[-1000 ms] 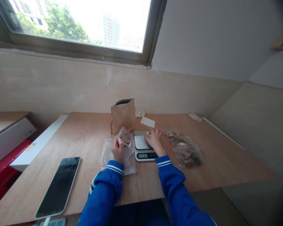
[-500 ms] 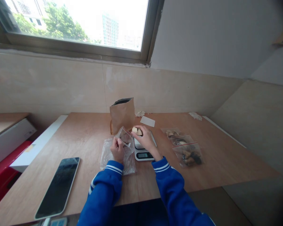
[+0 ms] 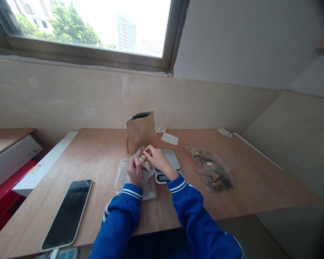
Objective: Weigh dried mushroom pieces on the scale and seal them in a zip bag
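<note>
My left hand [image 3: 135, 169] pinches the rim of a small clear plastic bag [image 3: 144, 162] and holds its mouth up. My right hand [image 3: 157, 159] is at the mouth of that bag, fingers bent over pale brown chunks [image 3: 143, 158] that sit in the opening. More clear bags [image 3: 148, 187] lie flat under my left hand. Just right of my hands stands a small digital kitchen scale [image 3: 170, 158] with a bare steel platform. A brown paper pouch [image 3: 140, 130] stands upright and open behind the bag.
Three filled clear bags [image 3: 216, 175] lie in a row to the right of the scale. A white card [image 3: 169, 139] and paper scraps [image 3: 224, 132] lie near the wall. A phone [image 3: 67, 213] rests face up at the front left of the wooden table [image 3: 259, 183].
My right hand lifted pale chunks off the scale platform and carried them left to the mouth of the clear bag. My left hand has kept its hold on the bag.
</note>
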`<state>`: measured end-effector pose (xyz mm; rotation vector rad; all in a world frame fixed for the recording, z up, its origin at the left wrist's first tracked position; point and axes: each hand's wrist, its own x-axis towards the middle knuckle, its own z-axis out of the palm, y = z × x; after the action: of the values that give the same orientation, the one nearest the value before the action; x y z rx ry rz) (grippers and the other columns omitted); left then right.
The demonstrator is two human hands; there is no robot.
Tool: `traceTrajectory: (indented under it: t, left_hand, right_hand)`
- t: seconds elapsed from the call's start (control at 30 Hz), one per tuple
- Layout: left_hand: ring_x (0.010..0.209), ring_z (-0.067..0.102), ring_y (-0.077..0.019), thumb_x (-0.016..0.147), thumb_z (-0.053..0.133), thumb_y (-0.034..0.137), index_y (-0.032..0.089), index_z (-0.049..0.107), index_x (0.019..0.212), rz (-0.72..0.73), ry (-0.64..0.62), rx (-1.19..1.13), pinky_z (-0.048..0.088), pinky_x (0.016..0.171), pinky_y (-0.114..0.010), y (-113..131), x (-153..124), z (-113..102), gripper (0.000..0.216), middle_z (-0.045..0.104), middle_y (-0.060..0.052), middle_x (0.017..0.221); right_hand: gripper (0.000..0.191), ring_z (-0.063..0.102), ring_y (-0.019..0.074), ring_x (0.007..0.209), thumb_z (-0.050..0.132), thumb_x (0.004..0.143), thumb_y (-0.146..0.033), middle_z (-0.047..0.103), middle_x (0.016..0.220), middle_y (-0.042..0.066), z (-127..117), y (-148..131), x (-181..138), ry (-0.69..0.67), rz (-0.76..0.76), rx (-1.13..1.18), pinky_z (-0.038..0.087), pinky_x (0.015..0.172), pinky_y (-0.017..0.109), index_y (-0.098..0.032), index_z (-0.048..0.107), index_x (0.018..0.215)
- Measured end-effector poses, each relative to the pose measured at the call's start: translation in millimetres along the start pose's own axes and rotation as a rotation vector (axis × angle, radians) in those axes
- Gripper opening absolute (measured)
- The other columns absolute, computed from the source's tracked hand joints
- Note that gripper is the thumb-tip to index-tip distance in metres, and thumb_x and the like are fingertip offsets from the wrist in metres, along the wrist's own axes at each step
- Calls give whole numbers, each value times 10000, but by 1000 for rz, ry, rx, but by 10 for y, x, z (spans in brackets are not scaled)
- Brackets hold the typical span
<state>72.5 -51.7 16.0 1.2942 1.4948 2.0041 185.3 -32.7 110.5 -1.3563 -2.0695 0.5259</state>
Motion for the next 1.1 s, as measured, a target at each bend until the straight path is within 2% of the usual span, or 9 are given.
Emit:
traceTrajectory:
  t: [0.33,0.4,0.5,0.63,0.73,0.83,0.93,1.0,1.1]
  left_hand:
    - [426,398,-122,936,415,454,232,387,639,-33,49,-41,316,458,-259,-2,-3,2,371,409,44,483]
    - [447,418,-126,940,408,473,230,396,645,-30,88,-35,340,476,-265,-6,-7,6,382,428,36,499]
    - [452,438,-130,942,397,525,233,409,670,-35,112,-57,360,478,-268,-3,-27,10,399,444,33,498]
    - [388,408,-117,931,383,595,246,403,696,-45,45,-114,349,428,-256,20,-59,10,422,417,55,460]
    - [402,421,-124,937,380,587,248,397,693,-20,60,-113,366,438,-267,55,-57,8,418,431,48,472]
    - [478,483,-138,949,377,560,238,411,710,21,140,-118,414,505,-288,96,-36,13,402,490,25,535]
    - [519,516,-144,948,379,564,226,415,732,23,153,-146,439,551,-300,103,-24,25,403,515,23,568]
    - [520,527,-148,944,381,579,222,419,738,25,95,-160,445,554,-302,79,-33,30,414,522,22,570]
    - [541,551,-152,958,389,536,217,446,752,86,-64,-214,463,571,-301,33,-66,24,384,545,13,596]
  right_hand:
    - [688,582,169,669,281,1021,-514,619,638,42,-94,26,-122,-153,-177,150,446,749,298,-207,665,540]
    - [663,589,191,806,267,1023,-515,635,764,63,-107,24,-171,-31,-159,109,442,847,329,-207,712,640]
    - [547,536,227,1072,283,1016,-520,604,1110,99,-98,50,-227,113,-120,35,391,1005,406,-236,751,997]
    - [522,390,276,1307,312,991,-572,463,1415,84,-77,73,-258,45,-73,66,284,1125,501,-281,723,1129]
    - [571,351,266,1371,265,988,-601,494,1411,78,-79,86,-283,-8,-52,204,216,1168,520,-284,717,1135]
    - [574,367,247,1397,400,943,-633,434,1487,100,-39,120,-352,-19,-48,407,275,1157,494,-291,516,1389]
    - [957,475,255,1336,680,784,-615,401,1515,168,78,148,-445,-45,18,614,417,1074,449,-254,210,1536]
    - [947,524,251,1300,718,766,-576,488,1457,166,169,151,-484,-27,51,685,434,1063,433,-236,251,1517]
    - [619,535,244,1294,597,870,-566,580,1382,136,246,141,-490,95,68,691,397,1102,427,-213,510,1370]
